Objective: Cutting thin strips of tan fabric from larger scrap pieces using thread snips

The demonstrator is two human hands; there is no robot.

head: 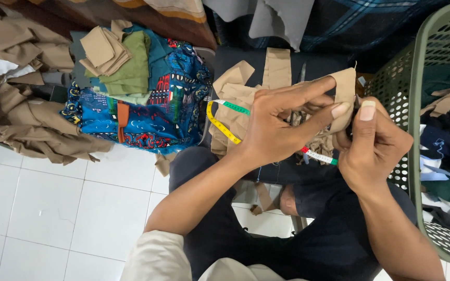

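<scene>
In the head view, the 2 hands meet above the person's lap and both are closed on the same tan fabric strip (346, 86). The left hand (282, 125) comes from the left side and pinches the strip between thumb and fingers; the right hand (373, 151) comes from the right, and its thumb presses on the strip's edge from the front. The strip lies between the 2 hands, touching both, and its long axis seems to run up and down, though the fingers hide most of it. Which hand is nearer I cannot tell, because both hold it. Under the hands more tan fabric pieces (246, 93) lie on the lap, and a yellow and green measuring tape (224, 125) curves over them. To the left, on the white tiled floor (53, 208), lies a blue patterned cloth (157, 119) with folded green and tan cloth on it. To the right stands a green plastic basket (438, 41) with dark clothes inside. I see no packages, labels or signs.
</scene>
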